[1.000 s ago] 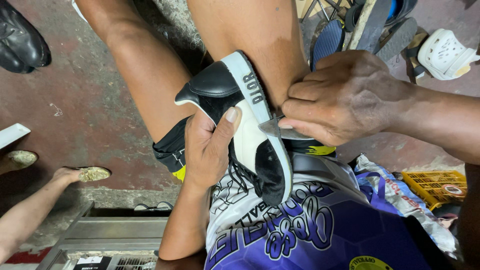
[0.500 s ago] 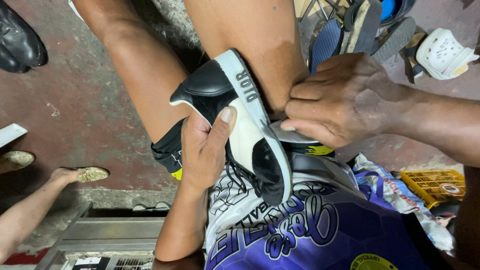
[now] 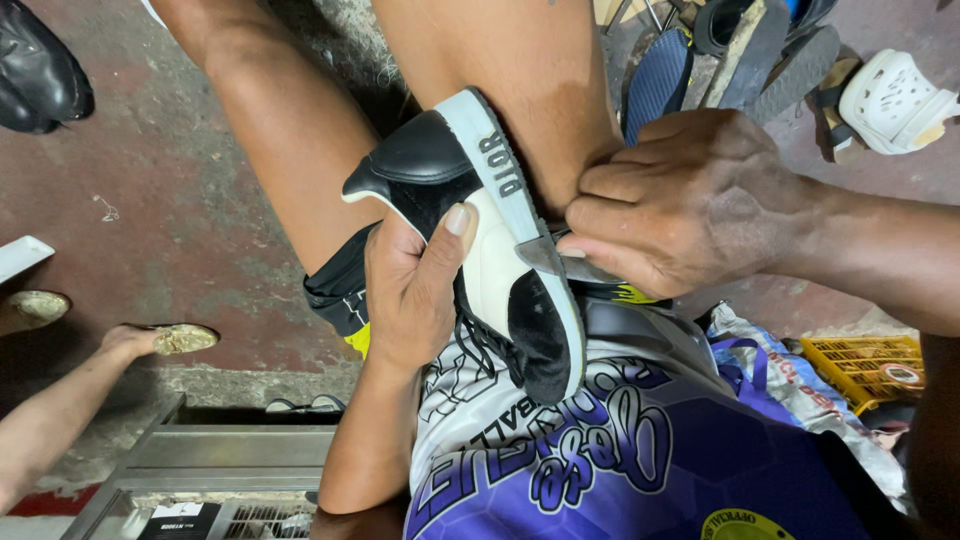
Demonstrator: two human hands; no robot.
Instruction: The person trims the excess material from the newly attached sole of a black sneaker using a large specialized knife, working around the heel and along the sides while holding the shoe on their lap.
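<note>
Between bare knees, over lap: one black-and-white sneaker (image 3: 480,240), sole turned up, heel toward shirt. Left hand (image 3: 415,290) wrapped around its upper, thumb lying on white sole, fingers closed on shoe. Right hand (image 3: 680,205) curled tight on one metal blade (image 3: 545,258), tip touching sole edge at midfoot. Floor behind, upper right: one white clog (image 3: 890,100), three dark sandals (image 3: 735,50) in pile. Lower right: one yellow crate (image 3: 865,362). Left edge: another person's foot (image 3: 140,340), one black shoe (image 3: 40,75).
</note>
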